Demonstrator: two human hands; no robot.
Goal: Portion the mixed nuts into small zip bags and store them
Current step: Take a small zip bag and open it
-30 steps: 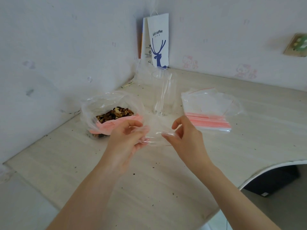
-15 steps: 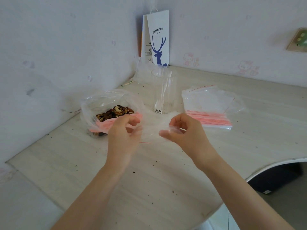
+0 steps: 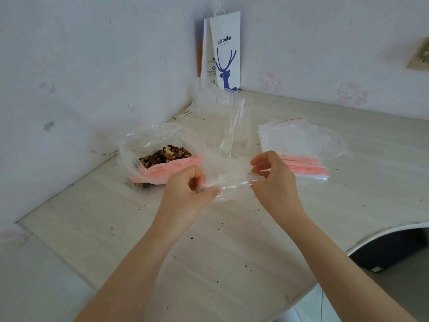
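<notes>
Left hand (image 3: 185, 190) and right hand (image 3: 275, 180) pinch opposite ends of a thin, crinkly, clear zip bag (image 3: 232, 183).

Left of the glass (image 3: 233, 129) stands the nut bag (image 3: 139, 145), right of it the zip-bag stack (image 3: 304, 167), behind it a paper bag (image 3: 226, 49); the table (image 3: 232, 252) in front gives free passage.

On the table (image 3: 209, 263), nut bag (image 3: 160, 145) left, glass (image 3: 233, 129) centre behind zip bag (image 3: 232, 184), bag stack (image 3: 299, 145) right, paper bag (image 3: 225, 49) rearmost.
</notes>
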